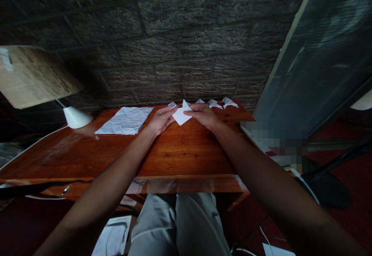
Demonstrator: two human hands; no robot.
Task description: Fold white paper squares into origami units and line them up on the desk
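Note:
Between my two hands, a little above the wooden table (186, 155), is a small folded white paper (180, 116) with a pointed corner toward me and another point sticking up at the back. My left hand (163, 119) pinches its left side. The right edge is gripped by my right hand (203, 115), the thumb lying across the paper's face. Just beyond my hands, along the wall, stand several folded paper pieces, among them a pointed one (230, 102) at the right end. My hands partly hide this row.
A creased stack of white paper (124, 120) lies left of my hands. Farther left stands a lamp with a white base (76, 117) and a brown paper shade (35, 77). A brick wall (180, 46) rises behind the table. A white cable (31, 147) crosses the table's left side.

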